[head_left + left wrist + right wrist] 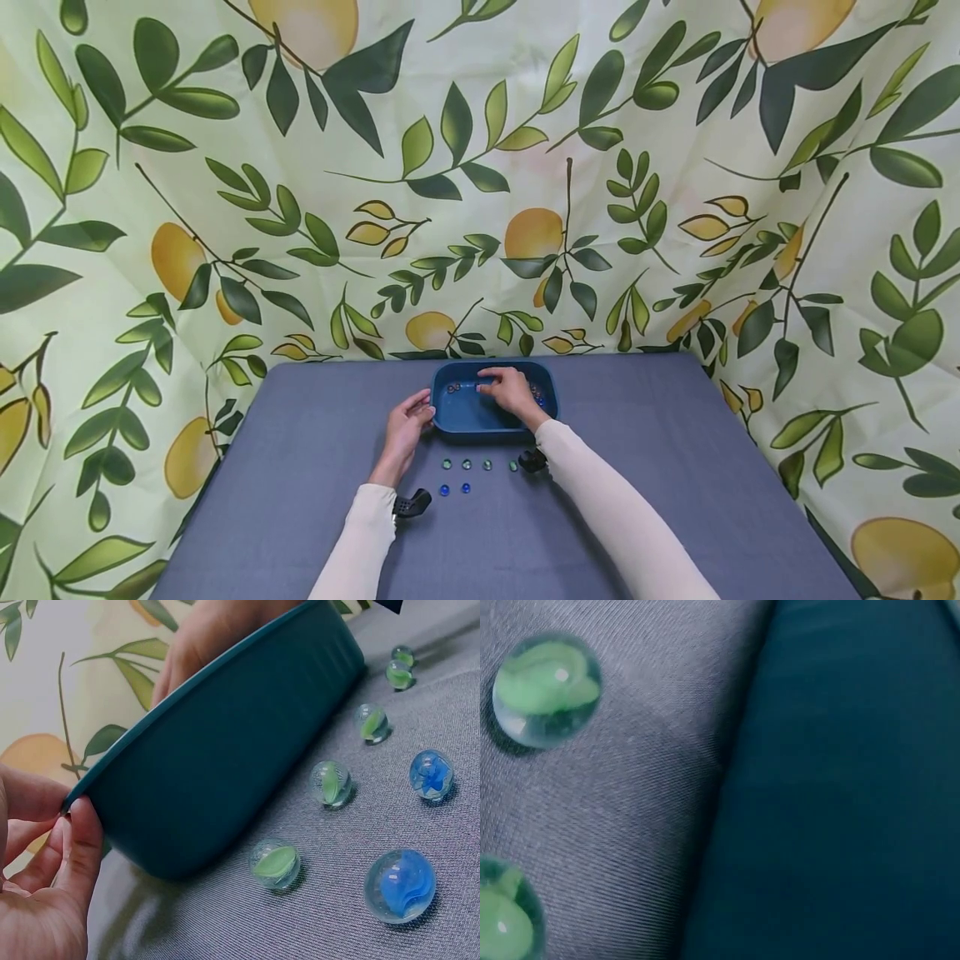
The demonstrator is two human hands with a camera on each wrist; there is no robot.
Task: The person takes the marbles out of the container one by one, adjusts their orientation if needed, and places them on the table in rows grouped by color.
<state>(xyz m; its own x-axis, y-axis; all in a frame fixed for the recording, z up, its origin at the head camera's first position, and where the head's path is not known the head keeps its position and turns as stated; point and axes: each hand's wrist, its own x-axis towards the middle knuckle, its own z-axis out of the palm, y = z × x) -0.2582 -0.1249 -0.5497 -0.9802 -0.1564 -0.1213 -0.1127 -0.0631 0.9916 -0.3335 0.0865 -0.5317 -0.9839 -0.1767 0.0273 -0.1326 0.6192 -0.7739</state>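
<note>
The blue tray (480, 436) stands on the cloth-covered bench (300, 467), toward its far edge. The left hand (406, 427) pinches the rim at the tray's left end between thumb and finger. The right hand (510, 392) is inside the tray, thumb and forefinger apart at the tips; whether it grips anything cannot be determined, and the right wrist view does not show it. Loose marbles (453, 387) lie at both ends of the tray floor. In front, green-swirled marbles (467, 464) form a row, with two blue marbles (445, 490) nearer the person. The step in hand is judged to be sorting marbles by colour. Recommended: keep the rim pinch light but steady, without tilting the tray; take one marble at a time between fingertip pads, since smooth glass may slip; and keep the black wrist device (533, 460) clear of the row's right end, where a knock could set marbles rolling.
</note>
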